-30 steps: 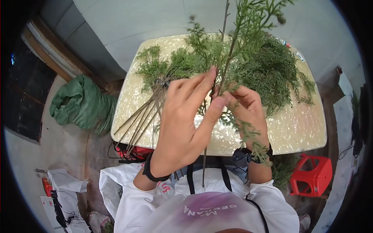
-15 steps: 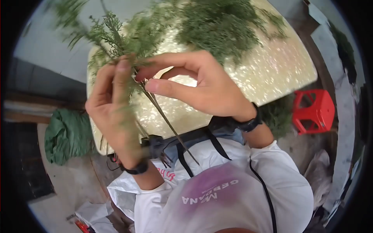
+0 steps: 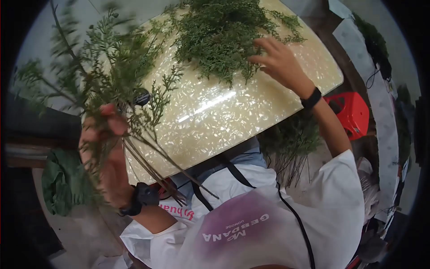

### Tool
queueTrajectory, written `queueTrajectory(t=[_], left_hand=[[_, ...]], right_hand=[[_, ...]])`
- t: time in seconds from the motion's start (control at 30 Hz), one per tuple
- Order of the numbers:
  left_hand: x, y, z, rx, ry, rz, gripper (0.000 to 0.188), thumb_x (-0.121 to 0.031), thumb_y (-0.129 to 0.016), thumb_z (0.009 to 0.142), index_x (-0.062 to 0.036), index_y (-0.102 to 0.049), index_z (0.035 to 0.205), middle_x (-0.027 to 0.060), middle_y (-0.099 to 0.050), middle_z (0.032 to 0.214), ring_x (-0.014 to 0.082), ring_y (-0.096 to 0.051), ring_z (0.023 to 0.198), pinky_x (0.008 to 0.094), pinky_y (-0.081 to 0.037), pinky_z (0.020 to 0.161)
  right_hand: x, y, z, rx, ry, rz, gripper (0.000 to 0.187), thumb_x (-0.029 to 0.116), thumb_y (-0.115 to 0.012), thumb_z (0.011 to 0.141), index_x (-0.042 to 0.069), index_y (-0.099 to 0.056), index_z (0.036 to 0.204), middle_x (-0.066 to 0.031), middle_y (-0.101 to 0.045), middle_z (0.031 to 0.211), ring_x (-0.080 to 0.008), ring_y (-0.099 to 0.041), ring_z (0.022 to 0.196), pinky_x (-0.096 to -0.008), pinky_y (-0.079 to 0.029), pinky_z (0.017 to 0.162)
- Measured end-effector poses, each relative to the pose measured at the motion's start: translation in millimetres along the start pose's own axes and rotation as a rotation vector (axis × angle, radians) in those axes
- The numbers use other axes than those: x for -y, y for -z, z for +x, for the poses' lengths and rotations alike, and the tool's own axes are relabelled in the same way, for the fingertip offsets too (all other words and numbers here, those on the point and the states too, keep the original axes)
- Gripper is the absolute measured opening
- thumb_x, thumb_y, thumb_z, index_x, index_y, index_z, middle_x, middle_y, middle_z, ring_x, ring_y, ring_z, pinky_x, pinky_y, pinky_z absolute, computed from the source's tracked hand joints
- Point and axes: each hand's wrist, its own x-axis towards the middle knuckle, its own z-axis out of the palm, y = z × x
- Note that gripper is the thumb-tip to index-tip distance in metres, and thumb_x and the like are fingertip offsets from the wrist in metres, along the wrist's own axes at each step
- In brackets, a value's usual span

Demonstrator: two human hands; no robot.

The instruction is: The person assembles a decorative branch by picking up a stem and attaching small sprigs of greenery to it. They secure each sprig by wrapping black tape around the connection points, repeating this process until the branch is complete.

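Green sprig pile (image 3: 219,40) on cream table (image 3: 210,134)

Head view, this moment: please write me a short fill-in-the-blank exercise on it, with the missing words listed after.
1. The left hand holds leafy branches coloured ____.
2. The right hand is at the edge of a foliage pile lying on the pale, glossy ____.
3. The band on the right wrist is coloured ____.
4. The red stool stands on the ____ side of the picture.

Missing words: green; table; black; right.
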Motion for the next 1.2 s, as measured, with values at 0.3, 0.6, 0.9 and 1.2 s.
queueTrajectory(t=[0.3,0.6,0.9,1.2], left_hand=[[26,-58,31,-0.158,-0.02,0.286,0.037,-0.029,-0.054,0.098,0.0033,-0.065,0.11,0.0056,-0.062,0.078,0.0122,-0.055,0.074,0.0241,-0.042,0.071],[56,-92,40,-0.341,-0.102,0.885,0.022,-0.02,-0.059,0.095,-0.0026,-0.071,0.1,0.0028,-0.063,0.072,0.0161,-0.054,0.065,0.0294,-0.04,0.059],[62,-115,34,-0.249,-0.366,1.211,0.014,-0.018,-0.062,0.089,-0.0067,-0.07,0.091,0.008,-0.063,0.073,0.0259,-0.054,0.072,0.0392,-0.044,0.06],[65,-129,30,-0.117,-0.442,1.146,0.011,-0.017,-0.065,0.081,-0.0081,-0.062,0.074,0.0047,-0.058,0.067,0.0249,-0.055,0.071,0.0374,-0.046,0.055]], right_hand=[[-31,50,53,0.19,-0.138,0.535,0.019,0.015,-0.068,0.087,0.01,-0.069,0.106,-0.0071,-0.064,0.116,-0.0221,-0.059,0.106,-0.0348,-0.048,0.088],[-17,134,99,-0.084,-0.169,1.181,0.025,0.01,-0.054,0.098,0.0,-0.058,0.12,-0.0082,-0.067,0.102,-0.0127,-0.062,0.093,-0.0294,-0.05,0.081],[110,161,161,0.164,0.31,0.355,0.026,0.0,-0.064,0.087,0.002,-0.062,0.112,-0.0052,-0.055,0.073,-0.0161,-0.049,0.061,-0.0317,-0.045,0.059],[89,144,174,0.273,0.643,0.332,0.025,0.001,-0.068,0.075,0.001,-0.067,0.1,-0.01,-0.058,0.077,-0.0247,-0.056,0.066,-0.0327,-0.045,0.062]])
